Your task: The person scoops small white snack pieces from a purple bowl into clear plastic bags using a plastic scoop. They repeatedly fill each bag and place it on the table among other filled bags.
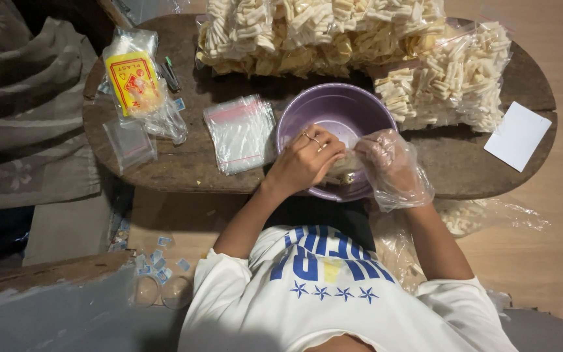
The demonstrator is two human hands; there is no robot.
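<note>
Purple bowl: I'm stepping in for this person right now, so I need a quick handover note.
Left hand: bare, pinching a small bag over the purple bowl.
Right hand: in a clear glove, gripping the same bag.
Big bags of pale stick crackers lie behind the bowl, and a stack of empty zip bags lies to its left.
Done: the small bag holds crackers; I cannot tell if it is sealed.
Left: the big bags are full and the empties are unused.
</note>
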